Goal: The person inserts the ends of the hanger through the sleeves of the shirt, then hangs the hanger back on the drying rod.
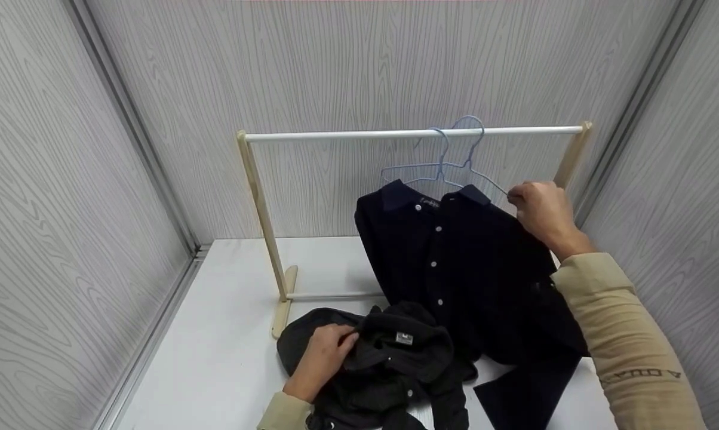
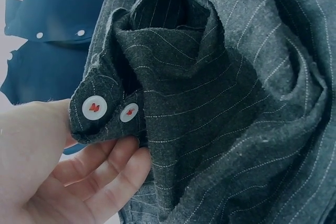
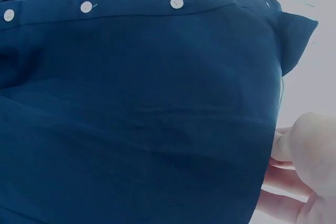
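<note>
A navy button-up shirt (image 1: 431, 251) hangs on one of two light blue wire hangers (image 1: 440, 158) at the rack's rod. At the shirt's right shoulder side in the head view, my right hand (image 1: 541, 215) pinches the outer end of a hanger arm. The right wrist view has the fingers (image 3: 283, 182) partly hidden behind the navy cloth. Below, a dark grey pinstriped shirt (image 1: 395, 364) lies bunched up, with a white label inside its collar. My left hand (image 1: 323, 355) pinches an edge of it, beside two white buttons (image 2: 94, 108) sewn with red thread.
The rack has a white rod (image 1: 335, 135) and wooden side legs (image 1: 258, 209). It stands on a white table (image 1: 216, 334) against a grey wood-patterned back wall (image 1: 312, 65). Side walls close in left and right. One navy sleeve (image 1: 527, 388) drapes onto the tabletop.
</note>
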Demonstrator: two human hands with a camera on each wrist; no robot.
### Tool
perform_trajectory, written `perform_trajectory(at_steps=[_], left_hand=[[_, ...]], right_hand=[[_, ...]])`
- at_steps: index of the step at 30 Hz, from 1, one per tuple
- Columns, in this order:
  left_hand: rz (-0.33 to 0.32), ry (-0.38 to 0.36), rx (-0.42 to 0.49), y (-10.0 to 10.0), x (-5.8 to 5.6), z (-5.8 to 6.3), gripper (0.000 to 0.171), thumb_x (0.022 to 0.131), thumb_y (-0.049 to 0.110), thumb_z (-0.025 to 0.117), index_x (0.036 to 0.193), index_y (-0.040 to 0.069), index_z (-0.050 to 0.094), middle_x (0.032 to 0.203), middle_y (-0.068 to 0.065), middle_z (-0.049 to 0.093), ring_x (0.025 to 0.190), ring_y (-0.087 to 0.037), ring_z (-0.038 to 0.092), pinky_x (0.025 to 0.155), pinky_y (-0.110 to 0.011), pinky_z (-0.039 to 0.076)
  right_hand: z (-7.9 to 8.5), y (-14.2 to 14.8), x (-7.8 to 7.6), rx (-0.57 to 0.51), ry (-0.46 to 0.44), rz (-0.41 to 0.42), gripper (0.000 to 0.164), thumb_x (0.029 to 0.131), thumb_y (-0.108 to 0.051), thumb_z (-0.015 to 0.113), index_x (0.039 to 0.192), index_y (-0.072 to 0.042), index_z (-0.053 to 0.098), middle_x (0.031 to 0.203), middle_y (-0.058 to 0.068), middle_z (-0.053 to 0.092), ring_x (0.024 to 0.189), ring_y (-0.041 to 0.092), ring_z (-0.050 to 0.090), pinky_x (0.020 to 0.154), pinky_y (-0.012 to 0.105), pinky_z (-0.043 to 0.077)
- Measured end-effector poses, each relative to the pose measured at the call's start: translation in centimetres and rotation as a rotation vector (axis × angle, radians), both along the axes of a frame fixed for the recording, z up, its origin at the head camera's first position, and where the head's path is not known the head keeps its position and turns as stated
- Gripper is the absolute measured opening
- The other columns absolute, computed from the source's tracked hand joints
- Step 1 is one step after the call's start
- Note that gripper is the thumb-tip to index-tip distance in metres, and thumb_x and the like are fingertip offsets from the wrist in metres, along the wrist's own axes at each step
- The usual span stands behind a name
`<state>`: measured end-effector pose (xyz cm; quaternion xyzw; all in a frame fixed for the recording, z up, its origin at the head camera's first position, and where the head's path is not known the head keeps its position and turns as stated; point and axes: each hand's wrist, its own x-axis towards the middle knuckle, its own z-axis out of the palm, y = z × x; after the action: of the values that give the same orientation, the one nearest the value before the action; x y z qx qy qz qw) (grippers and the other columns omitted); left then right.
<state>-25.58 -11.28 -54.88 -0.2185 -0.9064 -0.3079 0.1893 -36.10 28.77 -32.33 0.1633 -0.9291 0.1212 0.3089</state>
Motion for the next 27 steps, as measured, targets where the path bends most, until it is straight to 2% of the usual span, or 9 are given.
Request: perform_trajectory(at_steps=[10, 19, 22, 27], left_hand=[[-0.007, -0.011, 0.009, 0.0, -0.2, -0.2, 0.011, 0.094, 0.014, 0.067, 0.092, 0.006, 0.075, 0.087, -0.005, 0.074, 0.083, -0.02, 0.07, 0.074, -0.035, 0.056], [-0.017, -0.015, 0.026, -0.1, -0.1, -0.4, 0.01, 0.094, 0.014, 0.067, 0.092, 0.007, 0.075, 0.085, -0.004, 0.074, 0.081, -0.018, 0.069, 0.072, -0.034, 0.056], [-0.019, -0.049, 0.02, -0.2, -0.1, -0.3, 0.012, 0.095, 0.015, 0.066, 0.092, 0.008, 0.075, 0.086, -0.004, 0.074, 0.082, -0.018, 0.069, 0.072, -0.034, 0.056], [-0.006, -0.126, 0.006, -0.2, -0.1, -0.3, 0.015, 0.097, 0.018, 0.064, 0.092, 0.01, 0.076, 0.088, -0.003, 0.074, 0.084, -0.018, 0.07, 0.072, -0.034, 0.056]], right_hand=[[0.8, 1.0, 1.3, -0.032, 0.001, -0.062, 0.012, 0.09, -0.004, 0.064, 0.089, -0.007, 0.076, 0.087, 0.013, 0.072, 0.082, 0.043, 0.067, 0.067, 0.059, 0.05], [1.7, 3.1, 3.1, -0.044, 0.048, -0.079, 0.016, 0.09, 0.001, 0.061, 0.095, -0.001, 0.076, 0.092, 0.018, 0.072, 0.085, 0.044, 0.067, 0.07, 0.058, 0.05], [2.0, 3.8, 3.9, -0.04, 0.048, -0.098, 0.017, 0.091, 0.001, 0.06, 0.098, 0.0, 0.075, 0.096, 0.019, 0.072, 0.086, 0.045, 0.067, 0.068, 0.058, 0.05], [2.3, 4.9, 5.3, -0.036, 0.061, -0.108, 0.015, 0.092, -0.001, 0.062, 0.1, -0.002, 0.075, 0.09, 0.018, 0.069, 0.079, 0.043, 0.065, 0.061, 0.058, 0.047]])
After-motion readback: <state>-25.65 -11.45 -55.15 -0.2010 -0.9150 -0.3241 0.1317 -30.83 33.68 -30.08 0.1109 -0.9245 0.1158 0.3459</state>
